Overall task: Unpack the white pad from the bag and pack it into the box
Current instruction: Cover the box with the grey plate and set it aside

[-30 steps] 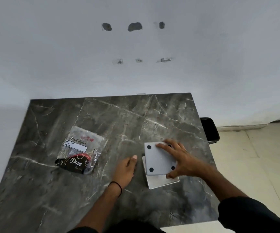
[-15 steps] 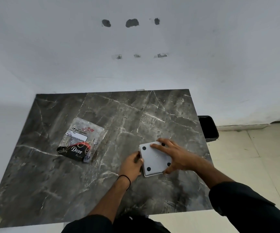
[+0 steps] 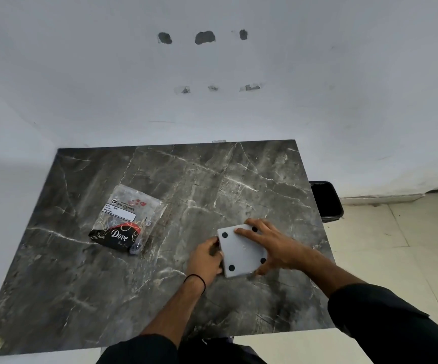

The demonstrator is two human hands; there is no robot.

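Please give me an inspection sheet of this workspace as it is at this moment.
Surface: dark marble table, stain at near left corner.
Job's things: white box with four black dots, flat on table; clear plastic bag lying left of it.
Clutter: nothing seen.
Grippers: left hand at box's left edge; right hand spread on top.
Cables: nothing seen.
Surroundings: white wall with holes; black bin beside table; tiled floor.
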